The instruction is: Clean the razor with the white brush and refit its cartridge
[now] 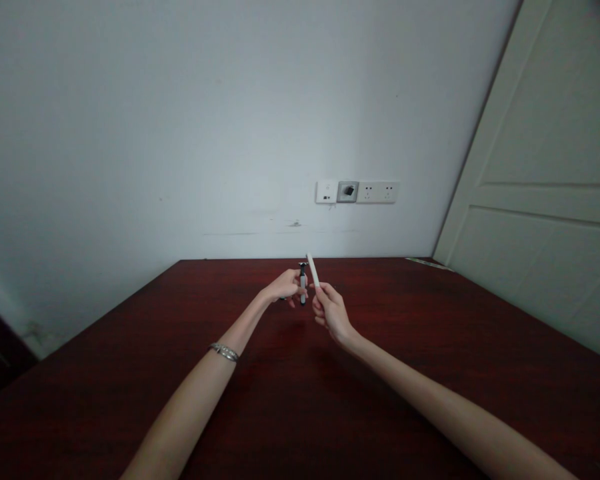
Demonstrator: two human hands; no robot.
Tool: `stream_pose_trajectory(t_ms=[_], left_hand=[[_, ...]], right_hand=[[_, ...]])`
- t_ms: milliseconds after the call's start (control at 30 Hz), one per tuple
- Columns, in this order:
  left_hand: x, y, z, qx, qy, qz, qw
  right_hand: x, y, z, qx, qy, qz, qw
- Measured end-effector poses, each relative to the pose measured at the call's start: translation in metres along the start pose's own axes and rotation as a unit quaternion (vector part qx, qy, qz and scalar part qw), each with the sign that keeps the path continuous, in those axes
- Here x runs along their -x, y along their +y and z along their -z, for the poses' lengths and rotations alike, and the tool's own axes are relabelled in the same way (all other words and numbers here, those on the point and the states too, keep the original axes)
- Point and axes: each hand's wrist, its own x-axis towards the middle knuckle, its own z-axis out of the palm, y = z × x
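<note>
My left hand [289,285] is closed on a small grey and black razor-like tool [303,287], held upright with its dark, wider head at the top. Just to the right, my right hand [331,310] pinches the lower end of a slim white stick [313,270], which points up and leans slightly left. The upper parts of the two objects are close together, with a narrow gap between them. Part of a dark item [282,299] shows under my left hand, too small to name.
Both hands are above a dark red wooden table [180,320], whose far edge meets a pale wall. Wall sockets [379,192] are beyond it. A white panelled door [545,200] stands on the right, and a thin flat strip [427,264] lies at the table's back right.
</note>
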Motion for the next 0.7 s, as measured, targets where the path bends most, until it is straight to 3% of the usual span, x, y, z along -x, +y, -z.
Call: stream_pose_trajectory(t_ms=[167, 367, 533, 700], left_hand=[[0.001, 0.003, 0.000, -0.010, 0.006, 0.004, 1.000], [-0.001, -0.001, 0.000, -0.005, 0.003, 0.001, 1.000], [-0.001, -0.001, 0.000, -0.004, 0.011, 0.008, 1.000], [-0.002, -0.003, 0.000, -0.002, 0.006, 0.002, 1.000]], right_hand=[[0.004, 0.006, -0.002, 0.001, -0.004, -0.022, 1.000], [0.000, 0.000, -0.005, -0.025, 0.011, 0.001, 1.000], [0.005, 0.006, -0.007, -0.021, -0.006, -0.033, 0.999], [0.005, -0.004, -0.009, -0.028, 0.004, -0.002, 1.000]])
